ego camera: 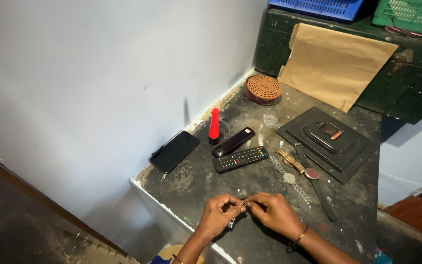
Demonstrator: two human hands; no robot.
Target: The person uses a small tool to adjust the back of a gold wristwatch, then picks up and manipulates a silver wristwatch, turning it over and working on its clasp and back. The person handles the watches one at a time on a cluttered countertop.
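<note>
**Two hands pinch a small metal piece at the near edge of the worktop**

Nearest the camera, the left hand (219,213) and the right hand (273,212) meet fingertip to fingertip just above the dark, scuffed worktop (191,183). Both are closed in a pinch on one small metal piece (242,204), which sits between the two thumbs and forefingers; it is too small to tell what kind of piece it is. A short metal bit (231,223) shows below the left hand's fingers. A thin bangle (299,236) circles the right wrist.

Just beyond the right hand lie three watches: a silver watch (289,178) with a link band, a gold watch (290,161) close beside it, and a red-faced watch (312,173) with a long dark strap running back toward the right hand's side. Beyond the left hand rests a black remote control (241,159), and touching its far side a plain black oblong case (233,142). Left of these lies a dark phone (174,151), screen up, near the wall. A red torch (214,126) stands upright behind the case.

Farther off on the right hand's side sits a square black plastic panel (327,143) with a small copper-coloured cell (336,135) in its middle. Farthest are a round brown perforated cover (263,89) and a sheet of brown paper (335,63) leaning on a dark green box (406,83).
</note>
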